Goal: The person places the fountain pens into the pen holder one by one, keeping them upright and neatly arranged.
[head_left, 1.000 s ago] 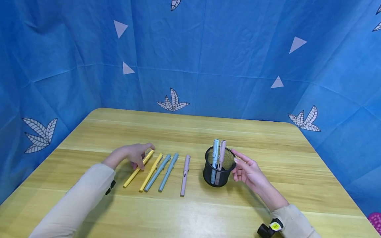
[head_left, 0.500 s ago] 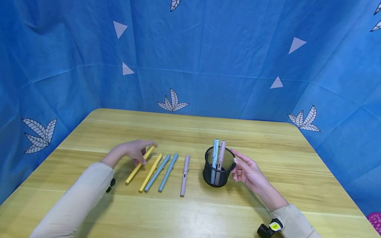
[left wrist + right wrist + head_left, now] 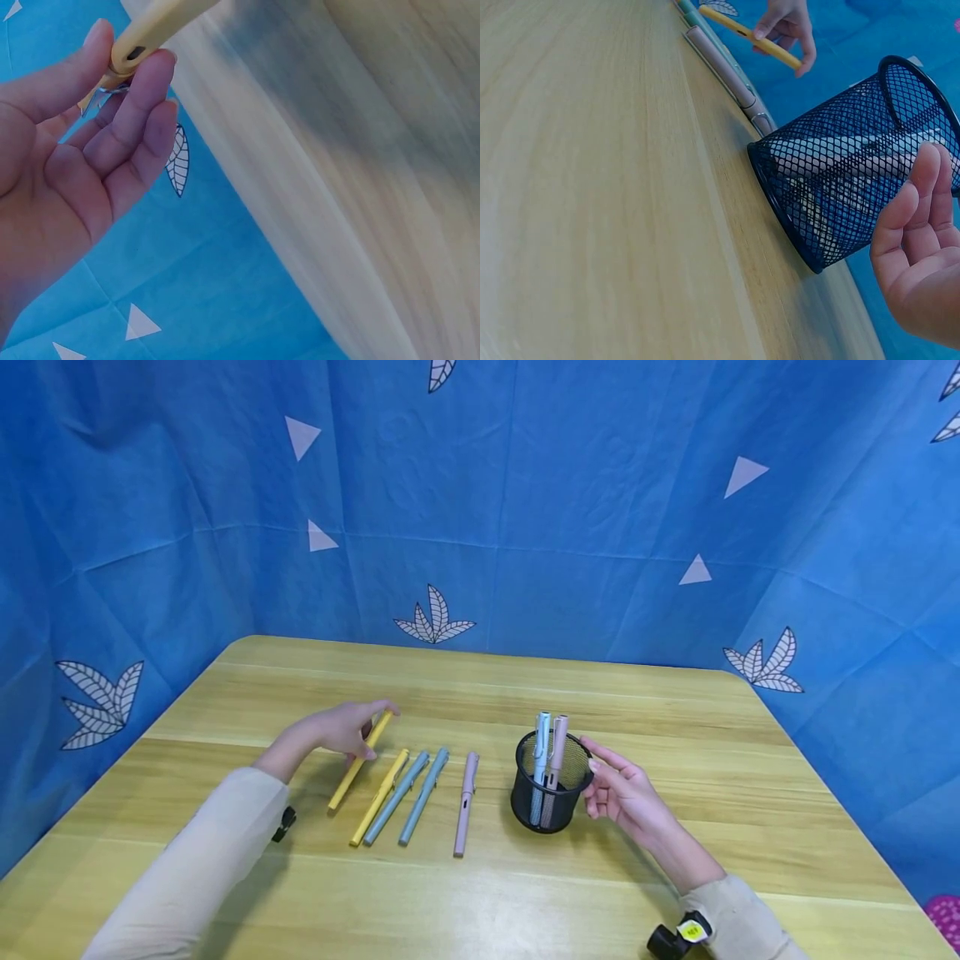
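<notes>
My left hand (image 3: 347, 729) pinches a yellow pen (image 3: 352, 782) between thumb and fingers, and the pen is lifted off the table, tilted. In the left wrist view the fingers and thumb of the left hand (image 3: 97, 142) curl round the yellow pen (image 3: 161, 28) near its clip. My right hand (image 3: 628, 795) holds the rim of a black mesh pen holder (image 3: 577, 793) with thumb and fingers. A light blue pen (image 3: 542, 747) and a lilac pen (image 3: 558, 747) stand inside the holder. The right wrist view shows the right hand (image 3: 922, 247) beside the mesh holder (image 3: 840, 172).
On the wooden table (image 3: 600, 893), between the hands, lie a second yellow pen (image 3: 380, 797), two grey-blue pens (image 3: 397, 797) (image 3: 424, 796) side by side and a lilac pen (image 3: 465, 806). A blue patterned cloth (image 3: 480, 485) hangs behind the table.
My left hand has risen and moved slightly away from me and to the right, lifting the yellow pen off the table. The right hand and the holder have stayed in place.
</notes>
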`<state>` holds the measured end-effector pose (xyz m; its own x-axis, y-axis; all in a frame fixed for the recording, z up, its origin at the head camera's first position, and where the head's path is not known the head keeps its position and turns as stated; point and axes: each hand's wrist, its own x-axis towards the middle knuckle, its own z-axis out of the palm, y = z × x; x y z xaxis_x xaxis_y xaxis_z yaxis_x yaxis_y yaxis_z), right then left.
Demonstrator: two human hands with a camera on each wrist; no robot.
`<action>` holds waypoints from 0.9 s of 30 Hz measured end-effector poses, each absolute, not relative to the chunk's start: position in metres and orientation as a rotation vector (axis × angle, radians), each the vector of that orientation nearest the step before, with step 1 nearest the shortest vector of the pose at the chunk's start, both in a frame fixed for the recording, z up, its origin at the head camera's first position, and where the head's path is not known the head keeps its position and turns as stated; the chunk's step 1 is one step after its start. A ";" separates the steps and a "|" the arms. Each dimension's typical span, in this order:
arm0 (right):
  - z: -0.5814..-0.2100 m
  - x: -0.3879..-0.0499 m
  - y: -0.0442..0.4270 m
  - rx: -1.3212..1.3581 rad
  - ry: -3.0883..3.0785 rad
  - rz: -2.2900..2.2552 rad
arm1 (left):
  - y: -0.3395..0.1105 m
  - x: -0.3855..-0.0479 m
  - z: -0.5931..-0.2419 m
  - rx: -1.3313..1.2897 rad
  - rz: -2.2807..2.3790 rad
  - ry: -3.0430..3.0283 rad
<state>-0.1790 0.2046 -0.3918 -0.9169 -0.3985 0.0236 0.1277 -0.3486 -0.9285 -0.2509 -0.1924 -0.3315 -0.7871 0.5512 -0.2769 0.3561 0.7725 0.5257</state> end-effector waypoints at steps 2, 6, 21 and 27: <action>-0.392 -0.179 0.205 -0.342 1.567 -2.314 | -0.192 -0.251 -0.330 0.725 0.652 2.562; -0.393 -0.179 0.204 -0.345 1.561 -2.315 | -0.190 -0.250 -0.326 0.759 0.711 2.590; -0.395 -0.179 0.203 -0.409 1.515 -2.338 | -0.171 -0.252 -0.315 0.772 0.804 2.651; -0.393 -0.179 0.203 -0.391 1.527 -2.336 | -0.162 -0.250 -0.308 0.796 0.838 2.659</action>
<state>-0.1787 0.2031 -0.3935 -0.9106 -0.4100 0.0515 0.1173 -0.3759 -0.9192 -0.2504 -0.1618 -0.3078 -0.8225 0.5653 -0.0634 0.4268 0.6870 0.5881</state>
